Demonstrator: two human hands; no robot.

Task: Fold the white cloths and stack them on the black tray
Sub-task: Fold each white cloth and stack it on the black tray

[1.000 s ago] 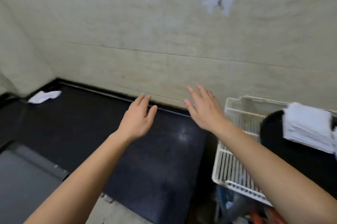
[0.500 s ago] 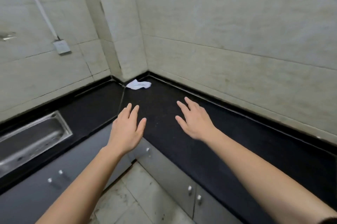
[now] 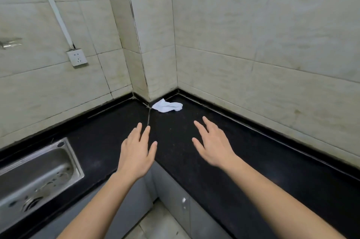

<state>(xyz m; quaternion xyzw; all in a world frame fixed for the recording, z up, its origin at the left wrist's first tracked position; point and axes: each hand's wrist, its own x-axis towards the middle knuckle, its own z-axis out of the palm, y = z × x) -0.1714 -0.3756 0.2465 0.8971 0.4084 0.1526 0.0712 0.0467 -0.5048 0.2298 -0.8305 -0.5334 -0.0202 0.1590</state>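
white cloth [image 3: 167,107] crumpled beyond flat, empty left hand [image 3: 136,153] and right hand [image 3: 213,147]

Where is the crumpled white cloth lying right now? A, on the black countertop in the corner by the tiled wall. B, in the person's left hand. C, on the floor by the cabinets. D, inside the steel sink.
A: the crumpled white cloth lies on the black stone countertop in the wall corner, beyond both open hands, left hand and right hand, which hold nothing.
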